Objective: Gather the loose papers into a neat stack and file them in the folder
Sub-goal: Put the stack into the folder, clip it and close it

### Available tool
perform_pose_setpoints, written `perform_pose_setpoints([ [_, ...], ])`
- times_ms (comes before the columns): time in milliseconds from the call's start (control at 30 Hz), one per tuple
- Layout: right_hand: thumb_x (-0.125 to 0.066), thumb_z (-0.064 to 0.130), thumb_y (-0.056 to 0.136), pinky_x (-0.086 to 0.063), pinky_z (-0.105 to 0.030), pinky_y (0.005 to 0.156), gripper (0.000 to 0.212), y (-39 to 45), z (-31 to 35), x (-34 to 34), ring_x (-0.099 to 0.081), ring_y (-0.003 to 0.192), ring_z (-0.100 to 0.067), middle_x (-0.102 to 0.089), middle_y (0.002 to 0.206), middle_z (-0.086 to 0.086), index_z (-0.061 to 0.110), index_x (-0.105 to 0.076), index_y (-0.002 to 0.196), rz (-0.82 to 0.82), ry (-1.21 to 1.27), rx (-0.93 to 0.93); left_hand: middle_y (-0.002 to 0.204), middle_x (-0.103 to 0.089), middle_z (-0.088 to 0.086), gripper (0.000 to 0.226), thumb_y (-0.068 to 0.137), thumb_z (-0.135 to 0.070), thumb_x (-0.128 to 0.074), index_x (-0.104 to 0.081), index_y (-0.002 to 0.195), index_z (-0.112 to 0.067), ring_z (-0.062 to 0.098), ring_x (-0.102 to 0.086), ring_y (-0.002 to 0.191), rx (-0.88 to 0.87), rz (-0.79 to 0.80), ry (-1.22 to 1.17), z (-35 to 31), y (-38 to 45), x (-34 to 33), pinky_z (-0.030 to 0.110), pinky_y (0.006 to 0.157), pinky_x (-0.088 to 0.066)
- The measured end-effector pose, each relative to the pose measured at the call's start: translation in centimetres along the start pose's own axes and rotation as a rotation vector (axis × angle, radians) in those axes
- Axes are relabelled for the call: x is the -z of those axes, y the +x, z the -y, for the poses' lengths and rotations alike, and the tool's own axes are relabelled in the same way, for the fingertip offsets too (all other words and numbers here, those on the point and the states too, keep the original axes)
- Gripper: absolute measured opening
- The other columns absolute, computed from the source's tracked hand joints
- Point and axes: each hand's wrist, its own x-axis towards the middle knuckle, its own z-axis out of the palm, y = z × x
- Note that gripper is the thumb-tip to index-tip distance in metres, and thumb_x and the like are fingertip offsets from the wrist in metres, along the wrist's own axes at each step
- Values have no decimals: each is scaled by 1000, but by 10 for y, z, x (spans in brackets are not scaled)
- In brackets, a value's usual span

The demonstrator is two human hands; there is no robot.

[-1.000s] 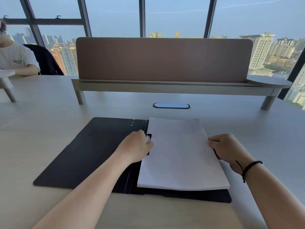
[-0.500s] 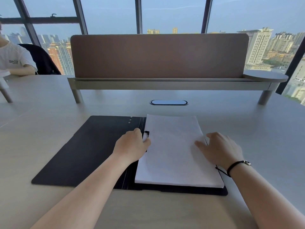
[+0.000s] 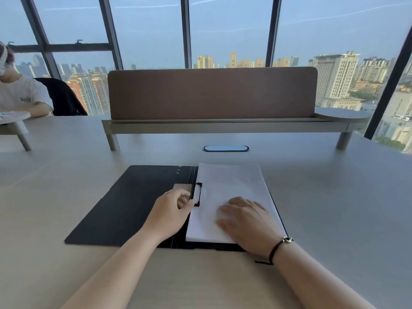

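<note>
Pale desk (image 3: 66, 197), brown divider (image 3: 211, 92), skyline windows (image 3: 227, 30)

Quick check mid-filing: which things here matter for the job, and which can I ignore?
In play: paper stack; open black folder; its clip by the spine; left hand at the clip; right hand flat on the paper.

Ignore: brown divider screen; cable grommet; seated person far left.

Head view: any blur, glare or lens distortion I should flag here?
Head view: right hand motion-blurred on the paper stack; left hand by the folder clip sharper; window mullions bow outward from the wide-angle lens; daylight backlights the scene, soft sheen on the desk, no harsh glare.
</note>
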Motion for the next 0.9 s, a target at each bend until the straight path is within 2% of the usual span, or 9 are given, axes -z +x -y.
perform_pose_setpoints([
  [67,-38,52,96,-36,-34,103,38,-4,2,-4,-57,120,-17,-59,132,10,38,-62,123,-30,-39,-28,109,-65,-9,29,90,-41,-58,-64,114,-25,11,-61,102,106,-70,48,16,-5,18,33,93,-49],
  [133,-36,45,95,-41,-37,99,38,-7,4,-8,-64,108,-21,-67,117,7,34,-69,111,-111,-141,-64,126,-62,-1,42,90,-50,-51,-60,124,-27,24,-55,120,325,-135,260,37,-5,38,45,103,-42],
  [200,-42,37,92,-48,-39,88,34,-11,10,-13,-70,91,-24,-71,97,3,28,-75,93,-167,-194,-62,146,-49,8,56,89,-57,-45,-53,136,-27,34,-40,136,538,-81,427,53,-6,56,50,113,-29],
  [233,-44,35,93,-49,-37,83,32,-12,14,-15,-70,87,-25,-71,94,3,25,-75,90,-174,-190,-60,153,-40,12,62,88,-60,-44,-47,140,-27,38,-31,141,606,-53,451,58,-7,61,52,117,-22],
  [300,-43,36,98,-47,-34,81,31,-15,18,-17,-67,96,-23,-69,105,5,25,-72,100,-180,-136,-75,159,-25,18,74,83,-67,-44,-38,145,-28,43,-17,146,707,-33,447,65,-9,69,52,120,-10],
  [367,-39,38,101,-44,-32,81,33,-16,16,-17,-64,103,-20,-66,115,8,29,-70,108,-188,-77,-89,158,-24,22,85,76,-74,-46,-35,146,-27,44,-13,146,780,-49,427,69,-11,76,52,119,-8],
  [533,-39,40,100,-44,-30,85,32,-19,17,-19,-62,106,-22,-63,116,7,29,-67,110,-166,-72,-92,145,-43,19,94,65,-79,-53,-43,140,-23,40,-32,135,785,-88,488,67,-11,84,52,114,-20],
  [800,-31,48,96,-44,-32,97,40,-16,17,-20,-59,106,-23,-58,114,5,30,-61,114,-102,-59,-77,135,-56,16,66,73,-59,-64,-60,131,-28,39,-43,129,735,-233,281,71,-4,99,46,112,-28],
  [900,-35,45,98,-42,-31,96,36,-17,18,-19,-59,106,-24,-58,116,3,27,-61,116,-119,-66,-73,129,-58,17,61,77,-57,-64,-61,129,-25,37,-46,125,680,-232,342,55,0,109,45,106,-34],
])
